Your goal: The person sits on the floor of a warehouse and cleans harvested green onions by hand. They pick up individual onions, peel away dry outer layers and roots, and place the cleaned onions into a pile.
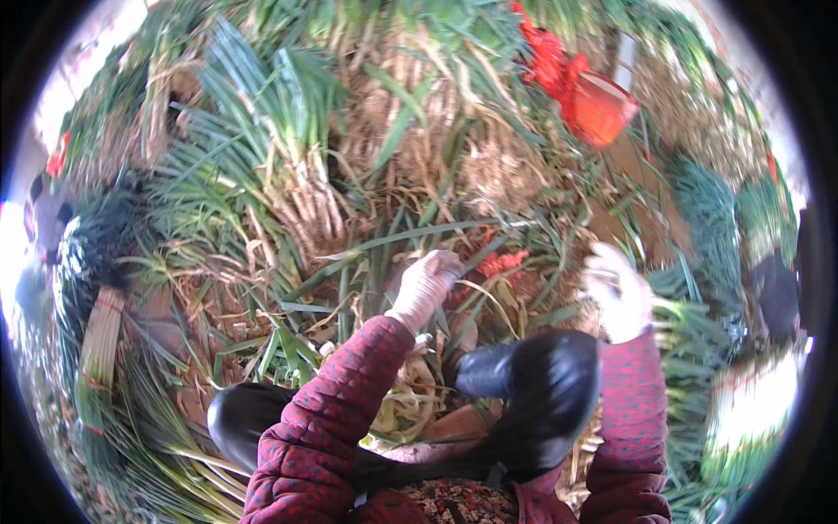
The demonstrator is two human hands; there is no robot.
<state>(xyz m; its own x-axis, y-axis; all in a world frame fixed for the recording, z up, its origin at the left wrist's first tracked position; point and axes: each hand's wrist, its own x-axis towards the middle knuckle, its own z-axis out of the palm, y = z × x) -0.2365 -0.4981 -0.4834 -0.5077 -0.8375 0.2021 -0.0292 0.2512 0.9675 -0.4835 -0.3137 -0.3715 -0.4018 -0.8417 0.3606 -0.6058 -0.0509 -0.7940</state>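
My left hand [425, 288], in a pale knit glove, is in the middle of the view with its fingers curled. A green leaf runs by its fingertips; whether the hand grips it is unclear. Just beyond lies a bunched piece of red netting or plastic [501, 263] among loose leaves. To the right, my gloved right hand [615, 291] is blurred, fingers apart, with nothing visible in it. Close beside it are the pale stem ends of green onions [684, 314]. Ahead on the left stands a leaning bunch of green onions [304, 177] with white stems.
Trimmed leaves and peelings [412, 399] litter the ground between my knees. Heaped onions with dry roots [504, 170] lie ahead. A red-orange container [599, 108] stands upper right beside red plastic. Tied bundles [98, 327] flank me at left. Another person [49, 209] is at far left.
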